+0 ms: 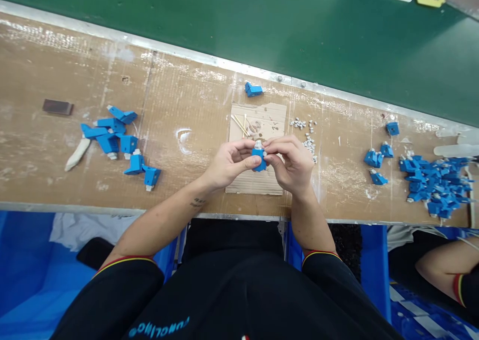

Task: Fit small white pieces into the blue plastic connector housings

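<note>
Over a cardboard sheet (258, 183), my left hand (234, 163) grips a small blue plastic part (259, 159) with a whitish knob at its top, thumb across its front. My right hand (290, 163) pinches at the right side of that part, where a small pale piece shows at the fingertips. The exact contact is partly hidden by the fingers. On the cardboard behind my hands lie a few thin sticks (240, 125) and some brownish smears. Many tiny grey pieces (309, 143) are scattered just right of the cardboard. Another blue part (253, 89) lies beyond it.
Several blue parts (108, 140) lie at the left, near a white tool-like piece (77, 153) and a dark brown block (58, 106). A large heap of blue parts (436, 183) sits at the right. A green surface (224, 26) runs behind the bench; a co-worker's arm (445, 265) shows lower right.
</note>
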`<control>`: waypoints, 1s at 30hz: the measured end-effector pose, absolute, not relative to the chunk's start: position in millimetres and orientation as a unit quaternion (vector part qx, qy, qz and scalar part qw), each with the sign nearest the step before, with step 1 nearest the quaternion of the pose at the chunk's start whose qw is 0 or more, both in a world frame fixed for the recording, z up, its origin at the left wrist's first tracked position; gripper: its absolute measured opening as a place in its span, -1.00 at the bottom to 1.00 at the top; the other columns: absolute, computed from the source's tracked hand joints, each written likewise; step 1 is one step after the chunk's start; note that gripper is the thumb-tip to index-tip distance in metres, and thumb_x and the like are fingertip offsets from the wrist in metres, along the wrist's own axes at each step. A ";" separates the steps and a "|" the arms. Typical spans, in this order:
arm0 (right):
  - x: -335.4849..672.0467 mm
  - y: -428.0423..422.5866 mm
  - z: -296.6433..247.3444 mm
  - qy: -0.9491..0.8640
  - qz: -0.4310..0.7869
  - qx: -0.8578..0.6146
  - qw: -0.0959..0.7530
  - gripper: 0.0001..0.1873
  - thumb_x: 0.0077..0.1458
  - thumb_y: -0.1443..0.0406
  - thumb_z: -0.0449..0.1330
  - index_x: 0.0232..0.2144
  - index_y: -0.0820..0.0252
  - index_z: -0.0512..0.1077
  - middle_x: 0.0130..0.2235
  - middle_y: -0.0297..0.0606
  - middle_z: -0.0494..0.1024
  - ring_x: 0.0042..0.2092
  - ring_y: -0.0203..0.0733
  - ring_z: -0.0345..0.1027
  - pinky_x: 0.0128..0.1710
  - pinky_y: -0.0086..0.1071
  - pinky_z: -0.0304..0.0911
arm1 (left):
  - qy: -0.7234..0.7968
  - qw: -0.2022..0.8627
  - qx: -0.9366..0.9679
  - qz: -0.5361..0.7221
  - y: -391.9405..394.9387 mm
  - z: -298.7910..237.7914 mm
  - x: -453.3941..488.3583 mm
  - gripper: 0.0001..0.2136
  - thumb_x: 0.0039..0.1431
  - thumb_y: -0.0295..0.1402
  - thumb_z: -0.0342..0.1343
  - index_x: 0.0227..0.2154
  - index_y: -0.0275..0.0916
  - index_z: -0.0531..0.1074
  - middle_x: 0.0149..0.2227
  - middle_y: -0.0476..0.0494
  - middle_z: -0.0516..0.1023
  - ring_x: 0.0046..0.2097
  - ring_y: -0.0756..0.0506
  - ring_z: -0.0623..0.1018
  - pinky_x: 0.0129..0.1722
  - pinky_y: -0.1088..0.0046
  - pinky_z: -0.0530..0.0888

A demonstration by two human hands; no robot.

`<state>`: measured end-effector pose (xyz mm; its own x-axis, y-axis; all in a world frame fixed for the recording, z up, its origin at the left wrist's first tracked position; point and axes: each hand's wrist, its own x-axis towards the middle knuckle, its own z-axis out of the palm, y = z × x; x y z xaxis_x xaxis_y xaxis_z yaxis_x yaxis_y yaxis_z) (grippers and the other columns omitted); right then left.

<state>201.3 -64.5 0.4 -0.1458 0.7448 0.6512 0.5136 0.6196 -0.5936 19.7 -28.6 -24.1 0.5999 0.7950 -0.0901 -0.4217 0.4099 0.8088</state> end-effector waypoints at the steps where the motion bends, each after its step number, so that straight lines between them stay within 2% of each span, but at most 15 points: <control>1: 201.4 -64.5 0.6 -0.748 0.115 -0.422 0.499 -0.89 0.34 0.34 0.30 -0.13 0.02 0.55 -0.20 -0.32 0.68 -0.14 -0.17 0.65 -0.14 -0.25 0.59 | 0.238 0.804 0.393 0.378 -28.5 -24.1 19.5 -0.58 0.00 -0.09 0.58 -0.24 -0.27 0.62 -0.29 -0.12 0.70 -0.28 -0.06 0.69 -0.25 0.46 0.65; 8: 204.1 -65.5 4.3 -0.753 0.130 -0.409 0.498 -0.93 0.32 0.33 0.33 -0.19 0.02 0.60 -0.24 -0.32 0.70 -0.17 -0.19 0.66 -0.18 -0.27 0.61 | 0.226 0.796 0.429 0.363 -28.4 -19.2 15.1 -0.61 0.07 -0.09 0.54 -0.24 -0.29 0.62 -0.30 -0.14 0.71 -0.29 -0.06 0.71 -0.25 0.49 0.65; 14: 205.8 -66.4 4.3 -0.747 0.191 -0.389 0.505 -0.87 0.25 0.40 0.38 -0.25 0.02 0.63 -0.26 -0.36 0.69 -0.15 -0.21 0.67 -0.16 -0.31 0.61 | 0.228 0.764 0.477 0.369 -28.6 -12.7 13.3 -0.60 -0.03 -0.14 0.60 -0.28 -0.30 0.62 -0.38 -0.10 0.66 -0.36 -0.04 0.66 -0.31 0.48 0.65; 18: 205.2 -65.8 1.2 -0.732 0.232 -0.379 0.516 -0.90 0.27 0.37 0.38 -0.24 0.01 0.62 -0.26 -0.36 0.67 -0.13 -0.22 0.65 -0.11 -0.30 0.61 | 0.223 0.753 0.503 0.361 -26.5 -10.1 11.0 -0.61 0.03 -0.13 0.57 -0.28 -0.30 0.60 -0.38 -0.10 0.64 -0.37 -0.03 0.62 -0.36 0.49 0.60; 20: 204.7 -66.2 1.8 -0.713 0.267 -0.382 0.524 -0.91 0.30 0.25 0.38 -0.14 0.00 0.61 -0.21 -0.33 0.65 -0.14 -0.23 0.61 -0.16 -0.32 0.60 | 0.208 0.763 0.499 0.354 -25.5 -9.3 9.3 -0.59 0.05 -0.14 0.56 -0.21 -0.27 0.54 -0.36 -0.09 0.65 -0.34 -0.04 0.64 -0.34 0.49 0.60; 23: 204.3 -67.9 5.3 -0.693 0.334 -0.383 0.512 -0.64 0.34 0.05 0.31 0.10 -0.02 0.54 -0.03 -0.23 0.62 -0.06 -0.21 0.56 -0.24 -0.36 0.57 | 0.182 0.786 0.472 0.355 -25.7 -8.9 7.5 -0.49 0.12 -0.16 0.53 -0.06 -0.15 0.35 -0.36 -0.01 0.66 -0.34 -0.03 0.65 -0.30 0.50 0.60; 25: 204.6 -69.2 7.5 -0.703 0.358 -0.376 0.485 -0.56 0.36 0.00 0.27 0.18 -0.02 0.51 0.03 -0.20 0.63 -0.03 -0.20 0.56 -0.19 -0.33 0.58 | 0.163 0.797 0.458 0.359 -26.9 -8.7 6.8 -0.49 0.18 -0.18 0.49 -0.09 -0.10 0.23 -0.37 0.06 0.64 -0.37 0.01 0.63 -0.33 0.55 0.57; 30: 206.5 -71.0 5.4 -0.696 0.383 -0.361 0.488 -0.69 0.27 0.05 0.39 0.01 -0.04 0.61 -0.12 -0.30 0.72 -0.14 -0.21 0.59 -0.13 -0.26 0.56 | 0.156 0.810 0.452 0.339 -28.3 -9.0 2.4 -0.48 0.20 -0.24 0.48 -0.22 -0.11 0.12 -0.31 0.07 0.60 -0.38 0.06 0.61 -0.38 0.61 0.52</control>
